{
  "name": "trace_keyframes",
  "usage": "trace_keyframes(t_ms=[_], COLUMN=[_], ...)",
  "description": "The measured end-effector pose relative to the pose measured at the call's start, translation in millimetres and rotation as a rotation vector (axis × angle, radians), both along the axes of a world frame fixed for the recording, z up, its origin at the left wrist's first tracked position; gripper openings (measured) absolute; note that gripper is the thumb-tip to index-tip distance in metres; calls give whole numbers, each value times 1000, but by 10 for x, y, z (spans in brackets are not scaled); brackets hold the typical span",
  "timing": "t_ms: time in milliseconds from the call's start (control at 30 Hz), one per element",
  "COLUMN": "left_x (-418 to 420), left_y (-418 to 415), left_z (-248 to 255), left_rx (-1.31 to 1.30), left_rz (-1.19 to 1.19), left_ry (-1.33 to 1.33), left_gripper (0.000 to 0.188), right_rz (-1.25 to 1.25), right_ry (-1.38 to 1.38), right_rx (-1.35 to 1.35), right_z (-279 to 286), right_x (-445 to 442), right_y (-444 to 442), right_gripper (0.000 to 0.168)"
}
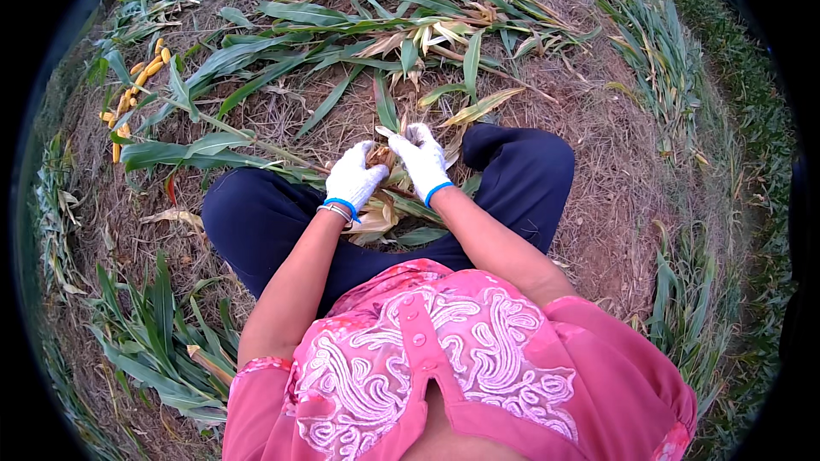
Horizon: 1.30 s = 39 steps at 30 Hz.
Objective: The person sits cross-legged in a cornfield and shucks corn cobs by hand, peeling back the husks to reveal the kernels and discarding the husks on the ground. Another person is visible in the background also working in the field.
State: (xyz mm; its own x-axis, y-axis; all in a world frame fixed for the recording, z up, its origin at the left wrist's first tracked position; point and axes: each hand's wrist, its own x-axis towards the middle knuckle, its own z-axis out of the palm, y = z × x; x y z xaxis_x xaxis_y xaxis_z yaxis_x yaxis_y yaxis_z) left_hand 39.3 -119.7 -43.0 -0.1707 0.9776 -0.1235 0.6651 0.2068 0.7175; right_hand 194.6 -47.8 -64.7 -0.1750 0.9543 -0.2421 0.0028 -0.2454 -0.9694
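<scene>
My left hand [354, 178], in a white knit glove with a blue cuff, is closed around a brownish corn ear [382, 157] still partly in its husk. My right hand [421, 159], gloved the same way, pinches pale husk leaves [385, 131] at the ear's far end. Most of the ear is hidden by the gloves. A green corn stalk [282, 152] runs from the left toward my left hand. Dry husks [375, 221] lie between my crossed legs, below both hands.
Husked yellow corn ears [139, 80] lie in a pile at the far left. Cut corn stalks [359, 19] spread across the ground ahead. More leafy stalks [163, 339] lie at my left side and others [666, 57] at the right. Standing green plants [762, 160] edge the right side.
</scene>
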Motion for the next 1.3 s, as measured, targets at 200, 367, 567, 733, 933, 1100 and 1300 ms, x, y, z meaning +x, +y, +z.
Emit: trace_keyframes(t_ms=[200,367,567,733,933,1100,1300], left_x=[91,163,177,197,164,142,93], left_y=[-39,-33,-28,-40,-152,-150,-93], left_z=[58,-4,-74,-33,-13,98,61], left_rx=[-30,-40,-19,-46,127,148,101], left_rz=[33,58,25,23,96,139,86], left_ry=[106,202,304,394,253,37,64], left_gripper=[69,62,47,43,40,38,37], right_rz=[-172,-238,-344,-485,-646,-498,-333], right_ry=[275,463,595,480,409,39,6], right_rx=[-210,-436,-620,-524,-622,-576,-399], right_z=[-280,-497,-727,-784,-1090,-1361,-1205], right_x=[-87,-82,-177,-275,74,249,348], right_y=[2,-30,1,86,347,532,562], right_gripper=[19,13,13,23,27,21,11])
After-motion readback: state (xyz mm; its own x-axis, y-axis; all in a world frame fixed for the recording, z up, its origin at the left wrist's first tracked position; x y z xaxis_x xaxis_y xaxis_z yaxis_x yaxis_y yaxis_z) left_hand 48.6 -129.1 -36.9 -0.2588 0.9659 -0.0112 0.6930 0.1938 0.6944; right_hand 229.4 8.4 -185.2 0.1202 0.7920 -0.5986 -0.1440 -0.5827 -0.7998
